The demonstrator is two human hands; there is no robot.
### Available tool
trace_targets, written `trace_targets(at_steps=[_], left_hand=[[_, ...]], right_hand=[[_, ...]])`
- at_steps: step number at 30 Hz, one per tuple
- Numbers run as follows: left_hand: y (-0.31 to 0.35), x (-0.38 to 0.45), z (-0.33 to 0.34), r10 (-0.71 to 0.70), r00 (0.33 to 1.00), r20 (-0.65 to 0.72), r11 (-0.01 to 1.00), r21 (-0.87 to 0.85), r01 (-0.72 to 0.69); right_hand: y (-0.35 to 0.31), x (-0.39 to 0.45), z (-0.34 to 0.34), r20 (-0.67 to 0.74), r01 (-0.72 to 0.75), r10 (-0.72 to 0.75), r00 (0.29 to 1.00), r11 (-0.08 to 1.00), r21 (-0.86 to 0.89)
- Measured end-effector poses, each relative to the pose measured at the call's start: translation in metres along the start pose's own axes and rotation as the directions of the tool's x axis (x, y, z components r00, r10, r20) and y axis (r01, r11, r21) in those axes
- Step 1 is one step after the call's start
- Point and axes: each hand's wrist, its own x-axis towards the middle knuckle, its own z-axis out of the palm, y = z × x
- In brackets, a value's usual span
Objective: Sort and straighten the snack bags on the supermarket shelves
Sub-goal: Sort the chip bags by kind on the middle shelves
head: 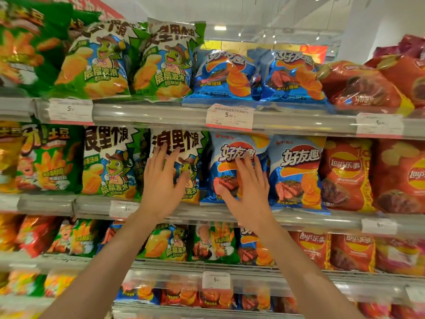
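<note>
On the second shelf [207, 211], the left hand [162, 180] lies flat, fingers spread, on one of two green frog bags [184, 146]; the right hand [247, 187] presses flat on one of two blue steak bags [224, 143].

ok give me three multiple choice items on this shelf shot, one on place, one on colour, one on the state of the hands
1. The left hand rests on a bag on which shelf?
A. top
B. second from top
C. bottom

2. The bag under the right hand is mainly:
A. blue
B. purple
C. black

3. Both hands are:
A. clenched in fists
B. flat with fingers spread
C. hanging idle

Answers: 1 B, the green and white bag stands below the top row. 2 A, its front is blue. 3 B, the straight fingers press on the bag fronts.
</note>
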Motion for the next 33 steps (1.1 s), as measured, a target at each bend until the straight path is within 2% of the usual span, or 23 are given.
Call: trace_targets(at_steps=[3,6,9,12,15,20,23,30,33], left_hand=[[0.023,-0.016,-0.027,-0.132,0.991,-0.035,0.973,-0.197,0.122],[0.043,-0.044,-0.051,-0.304,0.953,0.007,0.870,-0.405,0.281],[0.055,-0.077,-0.065,-0.442,0.897,0.022,0.783,-0.479,0.398],[0.057,-0.116,-0.073,-0.561,0.827,0.028,0.712,-0.494,0.499],[0.048,-0.154,-0.084,-0.648,0.761,0.044,0.636,-0.519,0.571],[0.022,-0.182,-0.119,-0.692,0.722,0.022,0.588,-0.564,0.581],[0.001,-0.190,-0.143,-0.702,0.712,0.023,0.548,-0.621,0.560],[-0.080,-0.205,-0.221,-0.676,0.734,0.065,0.521,-0.662,0.538],[-0.118,-0.211,-0.260,-0.663,0.745,0.070,0.529,-0.661,0.533]], right_hand=[[-0.004,-0.019,-0.019,-0.041,-0.038,0.045,0.998,0.988,0.148],[-0.006,-0.038,-0.035,-0.017,-0.136,0.153,0.988,0.919,0.369],[-0.002,-0.058,-0.042,0.194,-0.345,0.286,0.938,0.763,0.546],[0.002,-0.077,-0.032,0.363,-0.477,0.313,0.878,0.648,0.594],[-0.012,-0.097,-0.015,0.468,-0.571,0.333,0.819,0.561,0.599],[-0.047,-0.118,0.011,0.526,-0.626,0.342,0.779,0.487,0.610],[-0.076,-0.128,0.026,0.542,-0.630,0.329,0.774,0.491,0.602],[-0.173,-0.139,0.084,0.524,-0.647,0.382,0.761,0.513,0.565],[-0.221,-0.142,0.114,0.503,-0.622,0.368,0.782,0.514,0.590]])
